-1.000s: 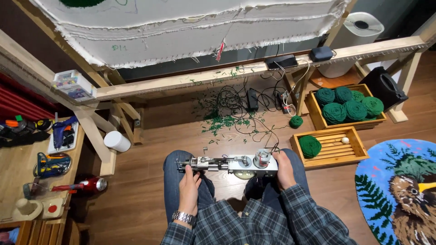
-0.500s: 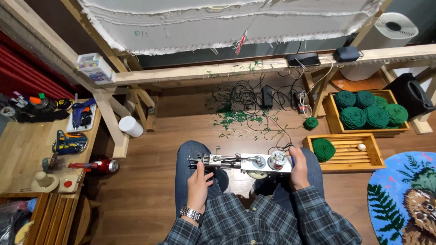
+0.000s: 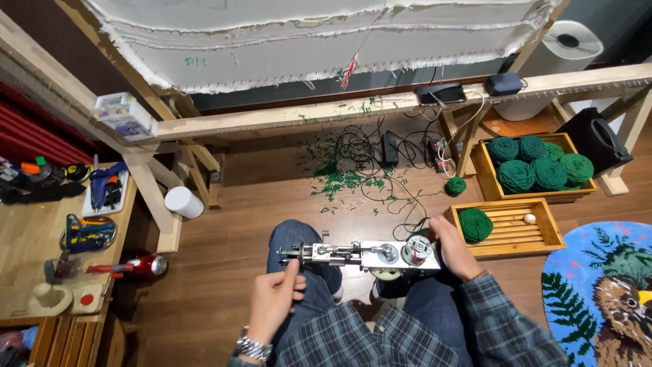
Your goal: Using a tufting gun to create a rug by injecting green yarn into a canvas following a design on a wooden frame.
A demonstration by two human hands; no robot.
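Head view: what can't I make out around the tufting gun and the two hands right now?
- Tufting gun: needle tip too small to tell if threaded.
- Right hand: fingers wrap behind the gun's motor end, so the grip is hidden.
- Left hand: whether its fingertips touch the gun's front end is unclear.
- Round rug: cut off by the right and bottom edges.

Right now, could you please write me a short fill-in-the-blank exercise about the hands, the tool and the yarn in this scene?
1. The right hand grips the motor end of the metal tool, which lies across the person's ____.
2. The balls of yarn in the full wooden crate are all ____ in colour.
3. The left hand wears a ____ on its wrist.
4. The slatted tray holds one green ball and a small ____ one.

Missing words: lap; green; watch; white
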